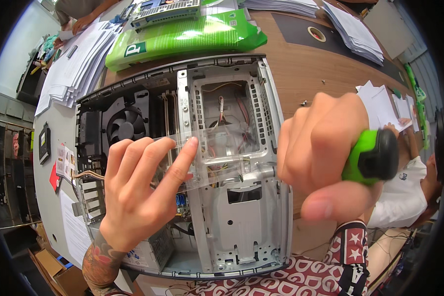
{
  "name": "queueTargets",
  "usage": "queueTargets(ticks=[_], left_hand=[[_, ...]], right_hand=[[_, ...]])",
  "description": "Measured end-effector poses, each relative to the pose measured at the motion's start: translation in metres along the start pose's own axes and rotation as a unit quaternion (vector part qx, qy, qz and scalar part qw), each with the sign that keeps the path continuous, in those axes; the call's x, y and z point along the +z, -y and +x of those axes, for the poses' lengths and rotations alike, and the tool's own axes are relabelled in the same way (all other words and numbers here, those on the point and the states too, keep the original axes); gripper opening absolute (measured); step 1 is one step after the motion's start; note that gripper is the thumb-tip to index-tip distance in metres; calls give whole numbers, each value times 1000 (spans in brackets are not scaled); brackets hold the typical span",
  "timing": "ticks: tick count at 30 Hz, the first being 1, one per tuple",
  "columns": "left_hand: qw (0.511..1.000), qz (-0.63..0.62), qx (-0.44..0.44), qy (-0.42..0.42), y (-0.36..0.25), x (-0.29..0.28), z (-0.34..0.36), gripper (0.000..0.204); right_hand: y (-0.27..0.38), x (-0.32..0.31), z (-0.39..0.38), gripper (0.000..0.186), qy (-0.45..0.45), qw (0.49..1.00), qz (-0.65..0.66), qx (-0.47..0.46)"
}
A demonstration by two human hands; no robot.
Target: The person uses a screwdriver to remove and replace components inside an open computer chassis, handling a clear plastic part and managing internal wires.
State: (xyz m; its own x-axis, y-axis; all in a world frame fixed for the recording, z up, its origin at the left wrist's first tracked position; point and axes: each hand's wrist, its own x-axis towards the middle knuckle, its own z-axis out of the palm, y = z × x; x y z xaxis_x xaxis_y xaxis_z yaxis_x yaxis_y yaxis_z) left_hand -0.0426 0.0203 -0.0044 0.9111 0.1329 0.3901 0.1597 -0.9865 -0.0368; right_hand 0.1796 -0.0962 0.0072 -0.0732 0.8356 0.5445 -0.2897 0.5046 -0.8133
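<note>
On the far left of the table [288, 74], a flat black part [45, 143] lies near a red card [55, 178], with a heap of papers [76, 64] farther back. Next comes an open computer case [241, 222] lying on its side, its black fan [126, 123] exposed. Above this case is the left hand [143, 185], fingers spread and slightly bent, the index finger touching a clear plastic piece [219, 148]. Its thumb is hidden, so I cannot tell whether it grips the plastic from below. That plastic piece overlaps the case's middle rail and metal bay. Behind the case sits a shiny green bag [182, 42]. Farther right, the right hand [325, 153], blurred, is clenched around a green-and-black handle [372, 157], raised just beside the case's right edge. Beyond it are a tape roll [310, 31], loose sheets [375, 103] and a person in a white shirt [399, 195].
</note>
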Motion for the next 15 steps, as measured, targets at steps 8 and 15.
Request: queueTargets(ticks=[8,15], left_hand=[[1000,-14,0,-18,-1,0,-1,42],[999,-25,-1,-28,0,0,-3,47]], right_hand=[[3,-1,-7,22,-220,973,34,56],[3,14,-25,28,-406,913,-35,-21]])
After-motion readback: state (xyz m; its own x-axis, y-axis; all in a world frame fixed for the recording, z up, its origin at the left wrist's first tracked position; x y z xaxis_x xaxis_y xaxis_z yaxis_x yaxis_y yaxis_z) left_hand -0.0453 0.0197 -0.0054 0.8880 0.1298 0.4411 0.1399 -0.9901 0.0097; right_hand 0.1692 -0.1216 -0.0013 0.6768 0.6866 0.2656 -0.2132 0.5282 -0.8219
